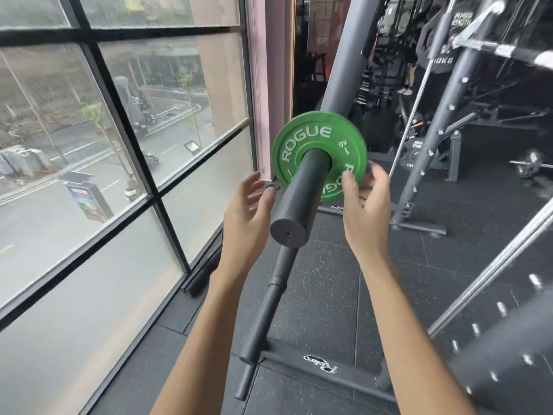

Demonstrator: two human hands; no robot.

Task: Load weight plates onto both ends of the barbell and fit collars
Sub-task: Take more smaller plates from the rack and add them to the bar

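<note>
A small green ROGUE weight plate [311,139] sits on the black barbell sleeve [302,199], far up the sleeve from its flat end, which points toward me. My right hand [366,202] is at the plate's lower right edge, with the thumb on its face and the fingers behind the rim. My left hand [248,211] hovers just left of the sleeve, fingers spread and relaxed, holding nothing. No collar is in sight.
A large window [119,145] with black frames fills the left. A second black bar [263,313] lies on the rubber floor below the sleeve, across a rack base [323,369]. Grey rack uprights [431,151] and chrome bars stand to the right.
</note>
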